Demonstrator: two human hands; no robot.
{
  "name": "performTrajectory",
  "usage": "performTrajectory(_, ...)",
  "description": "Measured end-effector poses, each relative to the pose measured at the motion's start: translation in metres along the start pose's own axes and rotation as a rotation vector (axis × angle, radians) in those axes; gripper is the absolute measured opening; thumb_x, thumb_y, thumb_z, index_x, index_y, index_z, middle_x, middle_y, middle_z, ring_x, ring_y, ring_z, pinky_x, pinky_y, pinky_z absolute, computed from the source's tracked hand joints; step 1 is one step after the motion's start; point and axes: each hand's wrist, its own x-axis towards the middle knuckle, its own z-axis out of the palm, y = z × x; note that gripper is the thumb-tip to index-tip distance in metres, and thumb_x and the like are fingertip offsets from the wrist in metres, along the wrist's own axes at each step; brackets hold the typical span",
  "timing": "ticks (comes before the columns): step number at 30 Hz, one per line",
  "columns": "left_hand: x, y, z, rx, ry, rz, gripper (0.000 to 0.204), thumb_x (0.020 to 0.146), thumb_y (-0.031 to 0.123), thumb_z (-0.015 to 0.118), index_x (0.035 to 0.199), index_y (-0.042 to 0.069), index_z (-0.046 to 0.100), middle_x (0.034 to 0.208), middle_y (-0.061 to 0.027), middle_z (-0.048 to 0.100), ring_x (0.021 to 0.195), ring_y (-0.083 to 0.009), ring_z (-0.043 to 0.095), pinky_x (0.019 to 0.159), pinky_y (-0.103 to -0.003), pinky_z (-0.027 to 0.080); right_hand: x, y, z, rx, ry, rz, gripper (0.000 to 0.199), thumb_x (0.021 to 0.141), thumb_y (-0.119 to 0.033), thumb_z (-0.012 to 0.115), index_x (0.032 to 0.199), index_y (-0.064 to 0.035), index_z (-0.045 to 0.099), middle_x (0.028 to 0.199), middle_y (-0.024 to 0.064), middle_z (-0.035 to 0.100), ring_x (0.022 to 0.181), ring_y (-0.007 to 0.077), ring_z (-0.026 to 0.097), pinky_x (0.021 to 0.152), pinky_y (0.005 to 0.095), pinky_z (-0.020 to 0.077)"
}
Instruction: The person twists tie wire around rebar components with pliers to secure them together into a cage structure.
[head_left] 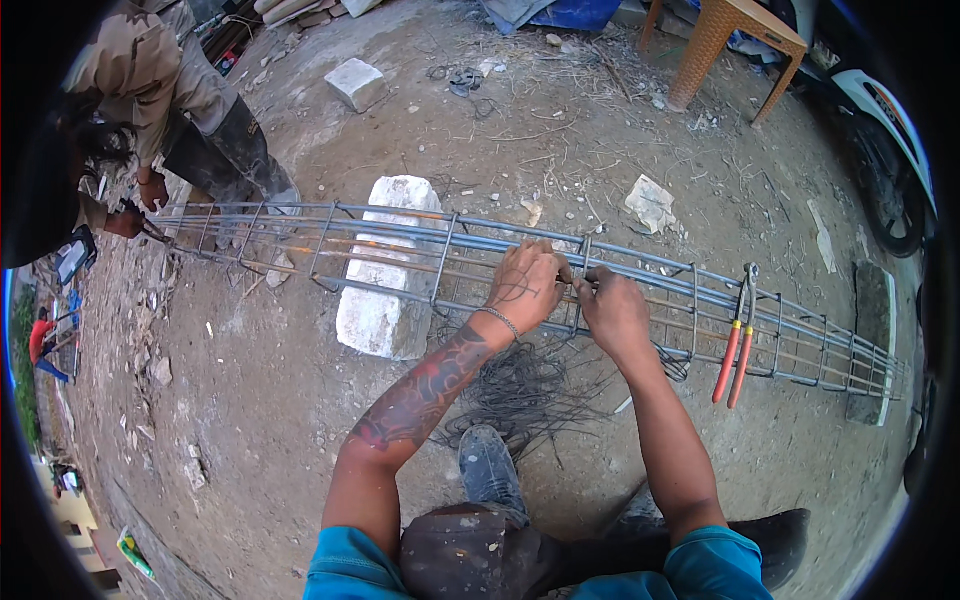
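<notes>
- the long rebar cage (400, 250) lies across a white stone block (385, 300) on the dirt ground, and we judge we are tying a stirrup (583, 285) to its top bars.
- next calls for twisting the wire tight; red-handled pincers (738, 345) hang nearby.
- our left hand (527, 285) grips the bar; our right hand (612, 310) pinches thin tie wire.

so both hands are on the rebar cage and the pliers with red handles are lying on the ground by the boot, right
Not quite. Both hands, left hand and right hand, are on the rebar cage, but the pliers with red handles hang from the cage's top bars to the person's right, not on the ground by the boot. The head view shows it.
</notes>
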Motion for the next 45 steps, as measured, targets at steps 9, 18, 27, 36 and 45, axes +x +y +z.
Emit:
performTrajectory(9,-0.001,0.011,0.002,0.036,0.075,0.055,0.012,0.072,0.012,0.062,0.079,0.003,0.065,0.085,-0.0116,0.060,0.095,-0.0297,0.057,0.081,-0.041,0.045,-0.008,0.010,-0.013,0.240,-0.066,-0.080,0.030,0.081,-0.013,0.056,0.103,0.0061,0.063,0.084,0.0263,0.064,0.083,0.0418,0.062,0.078,0.0458,0.0482)
performTrajectory(18,0.017,-0.009,0.006,-0.278,-0.037,0.080,0.021,0.075,0.018,0.068,0.089,0.003,0.069,0.096,-0.0135,0.066,0.095,-0.0292,0.058,0.089,-0.038,0.044,-0.005,0.026,-0.005,0.463,-0.030,-0.057,0.031,0.078,-0.005,0.054,0.105,0.0079,0.062,0.073,0.0154,0.064,0.065,0.0186,0.060,0.063,0.0333,0.0474)
performTrajectory(27,0.032,-0.014,0.012,-0.315,-0.116,0.143,0.016,0.077,0.016,0.068,0.084,0.002,0.068,0.083,-0.0095,0.064,0.085,-0.0276,0.057,0.081,-0.038,0.044,-0.012,0.025,-0.004,0.643,-0.080,0.050,0.035,0.076,-0.003,0.056,0.109,0.0060,0.057,0.063,0.0122,0.057,0.057,0.0181,0.054,0.058,0.0329,0.0447)
performTrajectory(36,0.022,-0.009,0.013,-0.460,-0.036,0.045,0.016,0.080,0.017,0.066,0.078,0.002,0.062,0.079,-0.0110,0.060,0.078,-0.0290,0.057,0.077,-0.038,0.043,-0.012,0.010,0.010,0.267,0.143,-0.124,0.032,0.073,0.001,0.054,0.104,0.0065,0.059,0.073,0.0259,0.062,0.070,0.0383,0.063,0.067,0.0432,0.0492)
performTrajectory(45,0.002,-0.003,0.011,-0.329,0.070,0.105,0.010,0.079,0.013,0.065,0.080,0.004,0.063,0.083,-0.0086,0.062,0.083,-0.0281,0.059,0.078,-0.037,0.043,-0.011,0.004,0.011,0.293,0.184,-0.145,0.029,0.072,0.001,0.051,0.097,0.0050,0.065,0.077,0.0294,0.061,0.076,0.0429,0.062,0.072,0.0452,0.0490)
